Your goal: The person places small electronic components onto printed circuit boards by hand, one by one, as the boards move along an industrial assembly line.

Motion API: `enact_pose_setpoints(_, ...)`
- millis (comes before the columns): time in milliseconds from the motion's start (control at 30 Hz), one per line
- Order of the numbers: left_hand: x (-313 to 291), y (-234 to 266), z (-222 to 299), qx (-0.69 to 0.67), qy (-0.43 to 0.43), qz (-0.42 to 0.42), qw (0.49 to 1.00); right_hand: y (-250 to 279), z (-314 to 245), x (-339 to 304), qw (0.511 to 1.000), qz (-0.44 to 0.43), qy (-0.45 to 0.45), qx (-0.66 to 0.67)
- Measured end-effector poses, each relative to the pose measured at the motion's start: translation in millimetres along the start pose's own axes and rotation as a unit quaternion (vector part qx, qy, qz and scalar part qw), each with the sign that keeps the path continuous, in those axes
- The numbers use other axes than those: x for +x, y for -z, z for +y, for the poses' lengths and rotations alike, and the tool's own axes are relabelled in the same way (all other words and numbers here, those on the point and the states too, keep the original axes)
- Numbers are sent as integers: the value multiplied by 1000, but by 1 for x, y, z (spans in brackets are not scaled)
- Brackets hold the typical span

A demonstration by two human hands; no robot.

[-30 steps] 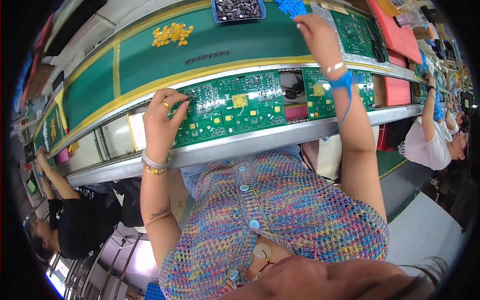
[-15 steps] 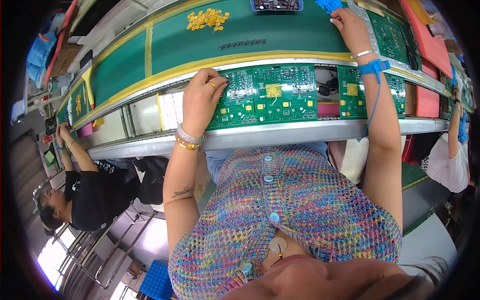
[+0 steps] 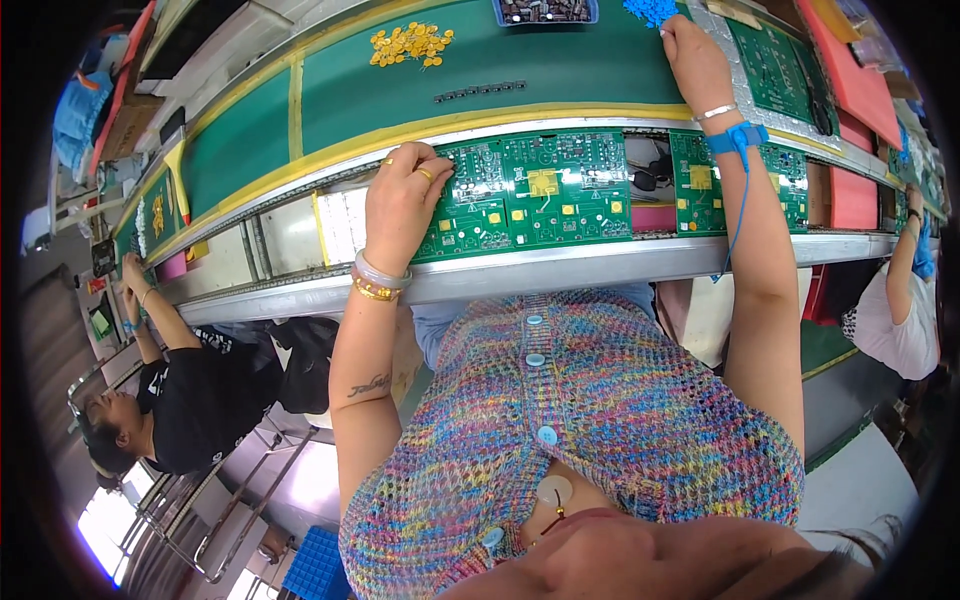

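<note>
My left hand [image 3: 400, 205] rests over the left end of a green circuit board [image 3: 545, 215], its fingers curled together at the upper part. Whatever those fingertips hold, if anything, is hidden. Farther off to the right, my right hand [image 3: 697, 68] reaches across the conveyor rail to a pile of small blue components [image 3: 650, 10]. Its thumb and fingers are pinched together at the pile's near edge, and what lies between them is too small to make out. Yellow square parts sit on the board. A second green board [image 3: 702, 205] lies partly behind my right forearm.
Yellow disc-shaped components [image 3: 412, 45] are heaped on the green bench. A row of small black parts [image 3: 480, 92] lies near a blue tray [image 3: 597, 12] of dark parts. The metal conveyor rail [image 3: 520, 275] runs in front of me. Co-workers sit at left and right.
The fingers of my right hand have closed together at the blue pile. My left hand stays at the board with hardly any movement. The view has shifted slightly.
</note>
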State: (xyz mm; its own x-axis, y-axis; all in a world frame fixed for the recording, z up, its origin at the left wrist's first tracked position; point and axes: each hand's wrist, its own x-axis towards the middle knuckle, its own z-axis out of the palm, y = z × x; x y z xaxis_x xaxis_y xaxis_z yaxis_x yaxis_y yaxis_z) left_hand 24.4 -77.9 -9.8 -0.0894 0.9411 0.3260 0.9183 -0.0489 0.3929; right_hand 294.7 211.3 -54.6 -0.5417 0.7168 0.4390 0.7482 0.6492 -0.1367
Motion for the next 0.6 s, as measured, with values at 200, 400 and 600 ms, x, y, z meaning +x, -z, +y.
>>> enact_pose_setpoints(200,0,0,-2,5,7,-16,1000,43,-45,-17,981,-24,-39,188)
enact_pose_setpoints(400,3,3,-4,-23,-13,-23,999,65,-68,-33,948,-83,-69,299)
enact_pose_setpoints(600,-6,4,13,98,-63,-31,993,81,-87,-46,934,-102,-84,332)
